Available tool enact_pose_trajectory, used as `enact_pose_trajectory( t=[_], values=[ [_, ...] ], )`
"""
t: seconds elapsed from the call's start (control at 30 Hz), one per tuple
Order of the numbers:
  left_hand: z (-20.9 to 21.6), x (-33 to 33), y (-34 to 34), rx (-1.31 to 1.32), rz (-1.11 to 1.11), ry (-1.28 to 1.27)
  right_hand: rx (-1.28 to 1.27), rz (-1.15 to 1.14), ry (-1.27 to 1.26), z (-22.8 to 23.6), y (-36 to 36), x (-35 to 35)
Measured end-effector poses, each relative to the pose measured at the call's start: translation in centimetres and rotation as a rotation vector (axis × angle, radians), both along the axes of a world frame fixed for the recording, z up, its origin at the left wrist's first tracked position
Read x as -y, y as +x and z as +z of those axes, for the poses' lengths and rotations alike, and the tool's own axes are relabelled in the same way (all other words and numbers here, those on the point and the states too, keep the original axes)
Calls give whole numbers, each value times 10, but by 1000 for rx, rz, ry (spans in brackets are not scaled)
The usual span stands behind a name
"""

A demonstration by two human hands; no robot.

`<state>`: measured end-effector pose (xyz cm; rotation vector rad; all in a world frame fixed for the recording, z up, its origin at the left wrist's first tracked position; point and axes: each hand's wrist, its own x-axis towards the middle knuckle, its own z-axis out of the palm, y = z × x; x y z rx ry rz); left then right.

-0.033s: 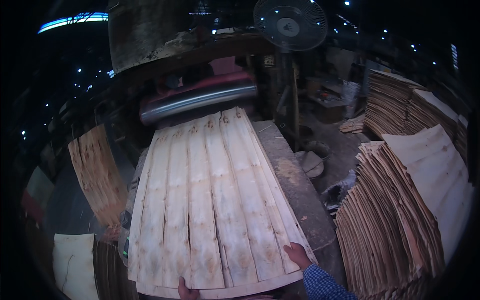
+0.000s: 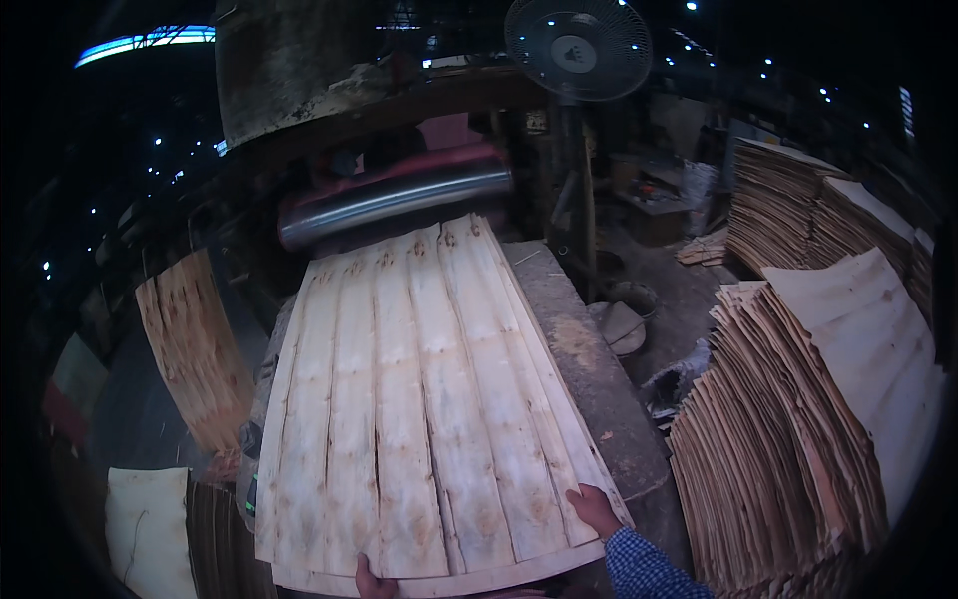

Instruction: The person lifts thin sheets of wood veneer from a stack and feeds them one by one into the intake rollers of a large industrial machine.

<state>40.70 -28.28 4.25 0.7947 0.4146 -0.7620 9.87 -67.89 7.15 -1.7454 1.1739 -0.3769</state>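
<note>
The landmark here is the wide veneer sheet (image 2: pixel 419 419), a pale wavy sheet with long splits along the grain, which lies on a long worn table (image 2: pixel 599 389) and reaches from the person up to the roller.

At the near edge of the sheet, the left hand (image 2: pixel 371 579) grips the edge from below the picture; only a thumb and part of the hand show, so I cannot tell how the other fingers stand. At the near right corner of the sheet, the right hand (image 2: pixel 595 509) lies on top of the wood, fingers close together and pressed flat on the surface, with a blue checked sleeve (image 2: pixel 644 569) behind it.

To the right of the sheet, a bare strip of the table runs along its right edge. Beyond the table edge, further right, a tall stack of veneer (image 2: pixel 798 439) stands near, with a narrow gap of floor between.

To the left of the sheet, its left edge hangs over the table side. There a smaller knotted veneer piece (image 2: pixel 195 349) leans, and a pale piece (image 2: pixel 145 529) lies lower.

At the far end of the sheet, its edge touches a shiny metal roller (image 2: pixel 399 200) of a machine. Right of the roller, a standing fan (image 2: pixel 579 45) rises, and more veneer stacks (image 2: pixel 788 210) stand well apart behind.
</note>
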Motion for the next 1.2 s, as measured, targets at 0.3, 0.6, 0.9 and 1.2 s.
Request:
enact_pose_trajectory(
  t=[0.3,0.6,0.9,1.2],
  values=[
    [-5,-4,3,11,-24,-5,-5,-6,10,-5,0,-1],
    [-15,-6,7,20,-31,19,38,-25,2,-5,1,-3],
    [-10,-7,4,-27,-1,-3,-14,-8,-59,11,1,-5],
    [-16,-9,7,-39,-2,31,-15,-9,-65,10,1,-5]
  ],
)
